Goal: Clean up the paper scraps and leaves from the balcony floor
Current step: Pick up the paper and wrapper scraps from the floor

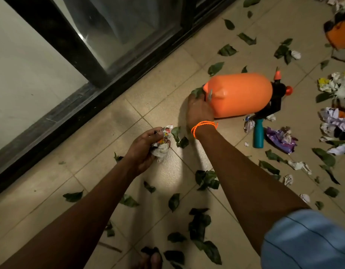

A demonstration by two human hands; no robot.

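My left hand (146, 148) grips a wad of crumpled paper scraps (161, 144) just above the beige tiled floor (101, 171). My right hand (198, 108), with an orange bead bracelet on the wrist, pinches a green leaf (196, 92) at the base of an orange sprayer bottle (239, 94) lying on its side. Several green leaves lie scattered over the tiles, such as a cluster (206, 179) between my arms. A heap of crumpled paper (336, 121) lies at the right.
A black-framed sliding glass door (113, 35) runs along the left. A teal bottle (258, 133) and a purple wrapper (282, 138) lie right of the sprayer. An orange object (340, 33) sits at the top right. My toes (152, 260) show at the bottom.
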